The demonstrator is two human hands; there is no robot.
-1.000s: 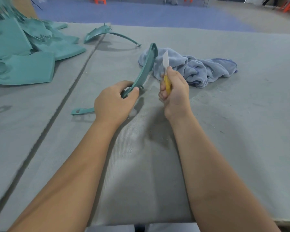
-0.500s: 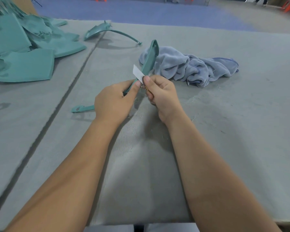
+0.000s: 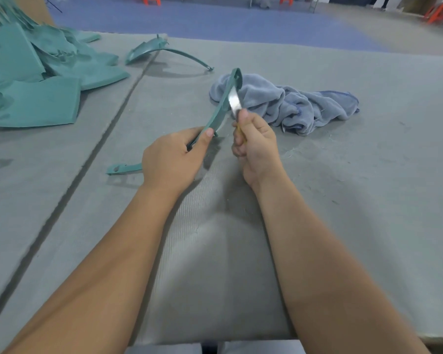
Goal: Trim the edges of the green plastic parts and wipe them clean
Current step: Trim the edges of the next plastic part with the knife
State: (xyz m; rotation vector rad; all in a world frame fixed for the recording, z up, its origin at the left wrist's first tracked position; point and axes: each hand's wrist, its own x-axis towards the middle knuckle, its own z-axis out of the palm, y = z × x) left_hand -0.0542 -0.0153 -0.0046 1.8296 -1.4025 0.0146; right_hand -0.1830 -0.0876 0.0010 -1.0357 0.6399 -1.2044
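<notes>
My left hand point(image 3: 173, 159) grips a long curved green plastic strip point(image 3: 221, 106) near its middle. One end of the strip rises toward the cloth and the other end pokes out left of my hand, low over the table. My right hand point(image 3: 256, 143) grips a yellow-handled knife point(image 3: 234, 103). Its silver blade lies against the strip's right edge, about halfway up the raised part. A crumpled blue-grey cloth point(image 3: 299, 106) lies on the table just behind the blade.
A pile of green plastic panels point(image 3: 33, 80) fills the far left of the grey felt-covered table point(image 3: 368, 175). Another curved green part point(image 3: 161, 51) lies behind the strip. A dark seam runs diagonally across the table's left side.
The knife blade has slid up the strip's edge, from close by my left thumb to the raised part near the cloth. My left hand has kept its grip.
</notes>
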